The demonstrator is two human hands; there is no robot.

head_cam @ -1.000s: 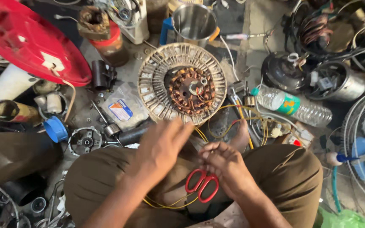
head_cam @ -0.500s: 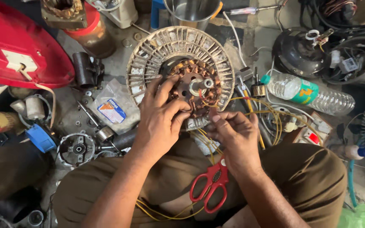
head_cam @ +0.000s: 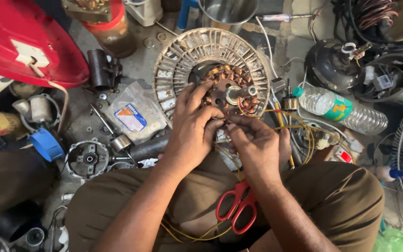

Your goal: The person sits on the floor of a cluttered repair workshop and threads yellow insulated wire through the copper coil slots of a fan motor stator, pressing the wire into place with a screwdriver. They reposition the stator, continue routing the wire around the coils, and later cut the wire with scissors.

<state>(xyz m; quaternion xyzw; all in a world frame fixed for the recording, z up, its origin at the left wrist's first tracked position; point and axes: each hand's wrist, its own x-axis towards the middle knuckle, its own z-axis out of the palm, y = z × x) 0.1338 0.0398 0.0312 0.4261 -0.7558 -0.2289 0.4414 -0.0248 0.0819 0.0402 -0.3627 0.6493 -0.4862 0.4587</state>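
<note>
A round finned fan motor (head_cam: pixel 197 51) with copper windings and a centre shaft lies on the floor in front of my knees. My left hand (head_cam: pixel 193 128) rests on its near edge, fingers curled against the winding. My right hand (head_cam: pixel 257 142) meets it there, fingertips pinched at the winding's near edge; whether a wire is between them I cannot tell. Thin yellow wires (head_cam: pixel 299 128) run from the motor to the right. Red-handled scissors (head_cam: pixel 237 208) lie on my lap below both hands.
A red fan housing (head_cam: pixel 19 42) sits at top left, a steel pot (head_cam: pixel 227 10) at top centre. A plastic water bottle (head_cam: pixel 341 109) and dark motor shells (head_cam: pixel 336 65) lie right. A blue cap (head_cam: pixel 46 144), a small bearing plate (head_cam: pixel 88 159) and a plastic packet (head_cam: pixel 134 116) lie left.
Both hands moved up from my lap onto the motor's near edge and have come together there. The scissors stayed on my lap.
</note>
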